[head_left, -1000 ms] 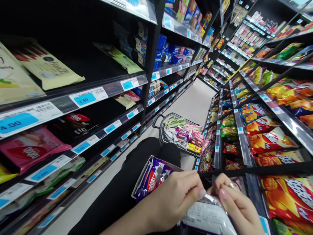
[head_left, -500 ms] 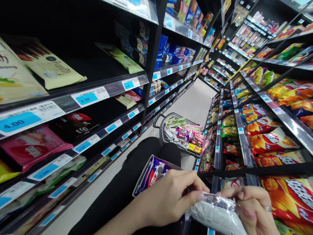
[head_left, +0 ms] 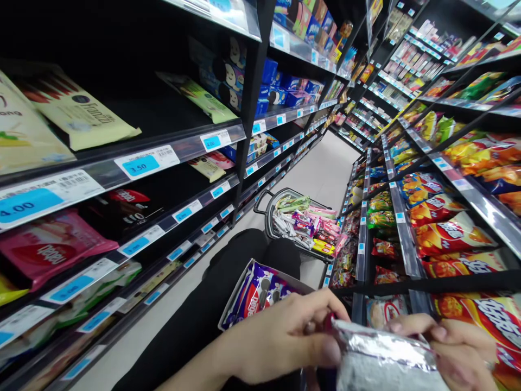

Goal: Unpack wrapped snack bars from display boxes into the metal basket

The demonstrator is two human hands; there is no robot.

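Observation:
I hold a silver foil snack packet [head_left: 382,358] low in front of me with both hands. My left hand [head_left: 280,336] pinches its left end with closed fingers. My right hand [head_left: 456,347] grips its right side, fingers curled over the top edge. Just behind my left hand an open box [head_left: 240,290] of purple and blue snack packs rests on my black-clad lap [head_left: 211,304]. The packet's lower part runs out of the picture.
Black shelves [head_left: 163,157] with biscuits and blue price tags line the left side. Shelves of chip bags [head_left: 448,239] line the right. A dark shopping basket [head_left: 301,222] full of snack packets stands on the pale floor ahead in the narrow aisle.
The packet has turned so its silver foil side faces up and it sits lower and further right. My right hand slid to the right along it; my left hand stayed on its end.

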